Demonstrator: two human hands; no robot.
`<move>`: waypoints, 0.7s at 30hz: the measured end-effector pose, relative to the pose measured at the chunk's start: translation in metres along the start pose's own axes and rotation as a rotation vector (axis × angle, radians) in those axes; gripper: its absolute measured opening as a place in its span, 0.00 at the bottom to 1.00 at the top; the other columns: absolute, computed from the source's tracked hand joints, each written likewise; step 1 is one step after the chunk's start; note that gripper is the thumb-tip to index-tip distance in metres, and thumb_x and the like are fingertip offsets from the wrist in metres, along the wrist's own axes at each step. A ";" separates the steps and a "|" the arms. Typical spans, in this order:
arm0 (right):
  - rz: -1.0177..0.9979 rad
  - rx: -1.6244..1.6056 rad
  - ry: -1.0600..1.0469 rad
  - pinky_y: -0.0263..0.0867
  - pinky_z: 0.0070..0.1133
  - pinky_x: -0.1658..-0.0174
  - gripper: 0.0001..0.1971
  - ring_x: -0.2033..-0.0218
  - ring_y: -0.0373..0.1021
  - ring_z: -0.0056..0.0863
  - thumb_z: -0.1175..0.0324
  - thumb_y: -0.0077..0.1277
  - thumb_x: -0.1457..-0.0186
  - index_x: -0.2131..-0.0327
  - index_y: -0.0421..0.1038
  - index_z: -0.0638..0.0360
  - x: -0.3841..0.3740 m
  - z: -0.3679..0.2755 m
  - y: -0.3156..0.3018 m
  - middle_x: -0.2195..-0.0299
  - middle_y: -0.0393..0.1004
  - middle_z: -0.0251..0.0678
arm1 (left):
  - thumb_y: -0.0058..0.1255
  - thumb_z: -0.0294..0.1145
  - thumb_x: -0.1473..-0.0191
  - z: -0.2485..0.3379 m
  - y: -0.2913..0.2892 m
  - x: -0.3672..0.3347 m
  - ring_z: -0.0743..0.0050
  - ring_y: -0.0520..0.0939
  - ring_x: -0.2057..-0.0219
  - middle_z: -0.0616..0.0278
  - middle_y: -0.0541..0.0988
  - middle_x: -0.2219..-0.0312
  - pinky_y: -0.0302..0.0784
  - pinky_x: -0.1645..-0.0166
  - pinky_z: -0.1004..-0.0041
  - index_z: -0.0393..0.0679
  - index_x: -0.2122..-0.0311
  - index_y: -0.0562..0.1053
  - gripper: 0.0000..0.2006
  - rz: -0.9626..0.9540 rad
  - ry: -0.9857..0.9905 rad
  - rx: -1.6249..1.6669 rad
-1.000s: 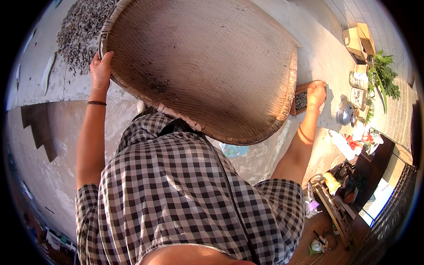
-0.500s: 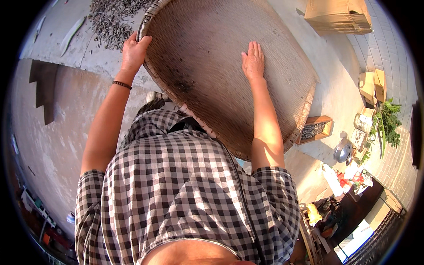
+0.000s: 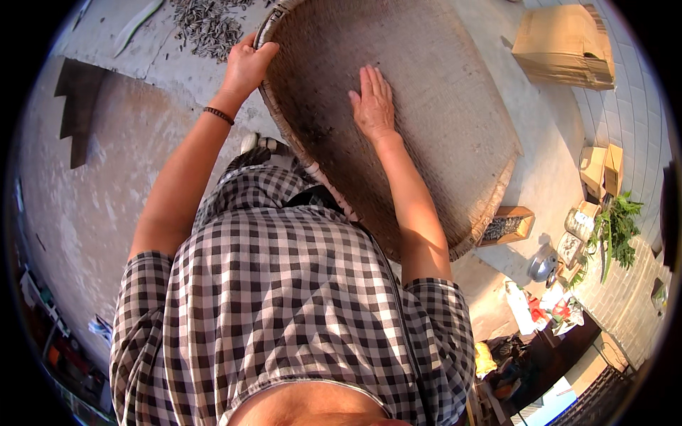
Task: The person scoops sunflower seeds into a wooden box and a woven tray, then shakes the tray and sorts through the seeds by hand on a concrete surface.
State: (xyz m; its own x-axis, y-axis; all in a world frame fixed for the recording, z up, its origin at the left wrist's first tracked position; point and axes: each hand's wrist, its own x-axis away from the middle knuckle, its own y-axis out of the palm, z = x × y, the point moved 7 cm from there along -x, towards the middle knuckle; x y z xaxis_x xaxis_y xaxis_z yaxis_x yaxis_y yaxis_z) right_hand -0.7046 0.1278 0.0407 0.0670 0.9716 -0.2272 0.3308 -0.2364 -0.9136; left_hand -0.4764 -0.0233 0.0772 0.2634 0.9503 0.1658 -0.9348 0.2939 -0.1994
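A large woven winnowing basket (image 3: 447, 106) is tilted in front of me, its near edge close to my waist. My left hand (image 3: 249, 65) grips the bound rim on the left side, thumb over the inner edge. Flat on the weave lies my right hand (image 3: 373, 106), its fingers stretched out and holding nothing. Dark bits of debris (image 3: 321, 133) lie inside, between that hand and the left rim. On the ground beyond the left hand is a spread of dark, seed-like pieces (image 3: 208, 28).
A cardboard box (image 3: 558, 46) stands at the far right, smaller boxes (image 3: 593, 170) nearer. A wooden box (image 3: 522, 226) of dark pieces sits by the basket's right edge. Beside it are a round metal vessel (image 3: 543, 267) and leafy greens (image 3: 624, 227). A long pale strip (image 3: 136, 28) lies far left.
My right hand has swept left across the weave, toward the debris. The left hand keeps its grip on the rim. My view has shifted, so the surroundings sit differently.
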 end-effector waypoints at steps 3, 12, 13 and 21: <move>0.066 0.147 0.164 0.44 0.36 0.36 0.28 0.37 0.50 0.42 0.62 0.47 0.42 0.42 0.55 0.65 -0.015 0.052 0.008 0.39 0.56 0.46 | 0.53 0.35 0.52 0.001 0.006 0.000 0.85 0.70 0.77 0.69 0.75 0.77 0.69 0.72 0.77 0.36 0.59 0.73 0.17 0.011 0.009 0.133; -0.225 -0.234 -0.361 0.49 0.35 0.37 0.32 0.38 0.53 0.41 0.66 0.56 0.51 0.43 0.58 0.64 0.055 -0.075 0.031 0.42 0.60 0.45 | 0.53 0.37 0.51 0.017 0.004 0.012 0.84 0.71 0.78 0.70 0.74 0.79 0.69 0.72 0.77 0.37 0.59 0.74 0.17 0.037 0.053 -0.043; -0.240 -0.246 -0.366 0.49 0.35 0.37 0.33 0.38 0.53 0.41 0.66 0.57 0.52 0.43 0.58 0.64 0.060 -0.079 0.030 0.42 0.60 0.45 | 0.53 0.37 0.51 0.016 0.003 0.008 0.84 0.72 0.77 0.68 0.75 0.78 0.69 0.71 0.77 0.37 0.59 0.74 0.17 0.039 0.089 -0.085; -0.184 -0.117 -0.222 0.47 0.35 0.36 0.38 0.37 0.50 0.43 0.63 0.58 0.54 0.41 0.54 0.64 0.068 -0.076 0.033 0.40 0.55 0.47 | 0.52 0.35 0.50 0.012 0.004 0.010 0.82 0.73 0.74 0.66 0.77 0.75 0.70 0.69 0.77 0.37 0.58 0.74 0.16 0.041 0.035 -0.074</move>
State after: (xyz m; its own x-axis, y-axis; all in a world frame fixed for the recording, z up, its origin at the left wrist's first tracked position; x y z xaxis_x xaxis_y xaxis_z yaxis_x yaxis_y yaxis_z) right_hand -0.6180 0.1875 0.0209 -0.2068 0.9682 -0.1410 0.4253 -0.0408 -0.9041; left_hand -0.4801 -0.0140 0.0898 0.2352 0.9642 0.1223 -0.9249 0.2607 -0.2767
